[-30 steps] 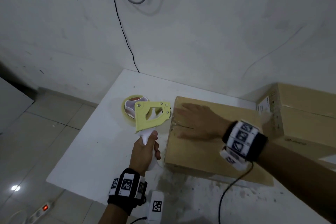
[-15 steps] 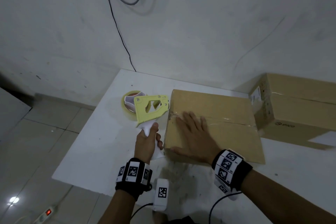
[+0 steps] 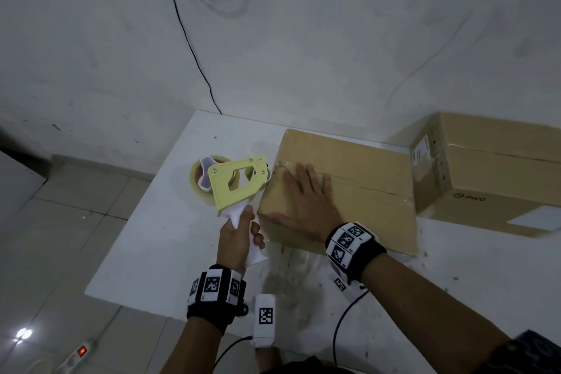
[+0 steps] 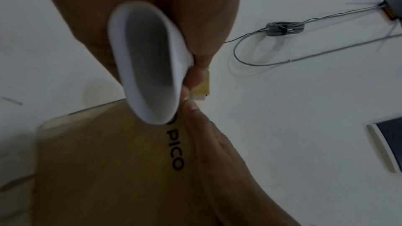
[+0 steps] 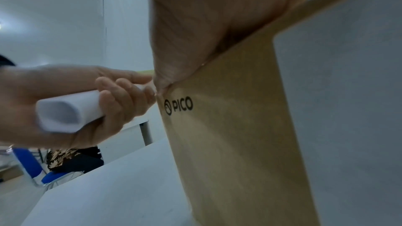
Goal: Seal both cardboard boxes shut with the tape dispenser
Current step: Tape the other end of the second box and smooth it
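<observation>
A flat cardboard box [image 3: 364, 161] lies on the white table [image 3: 170, 222], with clear tape along its top seam. My right hand [image 3: 303, 194] presses flat on the box's left end, fingers straight, thumb at the near edge. My left hand [image 3: 239, 237] grips the white handle [image 4: 147, 68] of the yellow tape dispenser [image 3: 236, 182], whose nose touches the box's left edge. The tape roll [image 3: 200, 179] sits behind the yellow frame. A second cardboard box [image 3: 498, 173] stands at the right by the wall. The PICO print on the near box side [image 5: 217, 126] shows in both wrist views.
The table's left edge drops to a tiled floor [image 3: 60, 237] with a power strip [image 3: 79, 352]. A black cable [image 3: 194, 51] runs down the wall behind the table. Stains mark the table's near middle [image 3: 288, 276].
My right hand has slid from the box's seam back toward the near left corner and now lies flat there. The left hand keeps the dispenser at the box's left edge.
</observation>
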A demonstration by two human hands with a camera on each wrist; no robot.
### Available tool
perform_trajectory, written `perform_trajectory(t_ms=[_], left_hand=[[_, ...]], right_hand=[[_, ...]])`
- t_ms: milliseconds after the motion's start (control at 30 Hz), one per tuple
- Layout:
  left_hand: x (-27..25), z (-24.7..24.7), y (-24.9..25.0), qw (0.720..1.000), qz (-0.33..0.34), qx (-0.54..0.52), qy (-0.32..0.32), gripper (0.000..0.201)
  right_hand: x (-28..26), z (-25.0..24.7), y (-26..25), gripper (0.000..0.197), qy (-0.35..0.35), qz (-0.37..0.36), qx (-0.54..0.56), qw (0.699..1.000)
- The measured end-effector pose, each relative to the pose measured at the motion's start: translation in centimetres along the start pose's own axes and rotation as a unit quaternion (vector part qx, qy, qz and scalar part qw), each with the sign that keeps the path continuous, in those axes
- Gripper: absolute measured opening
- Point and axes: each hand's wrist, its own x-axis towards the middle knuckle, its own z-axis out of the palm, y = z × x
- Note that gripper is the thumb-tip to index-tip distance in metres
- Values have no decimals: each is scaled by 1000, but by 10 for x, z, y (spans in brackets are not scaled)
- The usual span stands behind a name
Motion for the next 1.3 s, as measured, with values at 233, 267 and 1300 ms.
perform_trajectory(t_ms=[233, 267, 1300], left_hand=[[-11, -27, -9, 1000, -11, -16, -14, 26], [-11, -27, -9, 1000, -10, -14, -14, 27], [-53, -61, -46, 999, -37, -3, -37, 28]], right_hand=[[17, 8, 2, 109, 6, 15, -13, 1000], [17, 8, 3, 108, 9, 14, -13, 1000], [21, 1, 3, 101, 75, -47, 15, 996]])
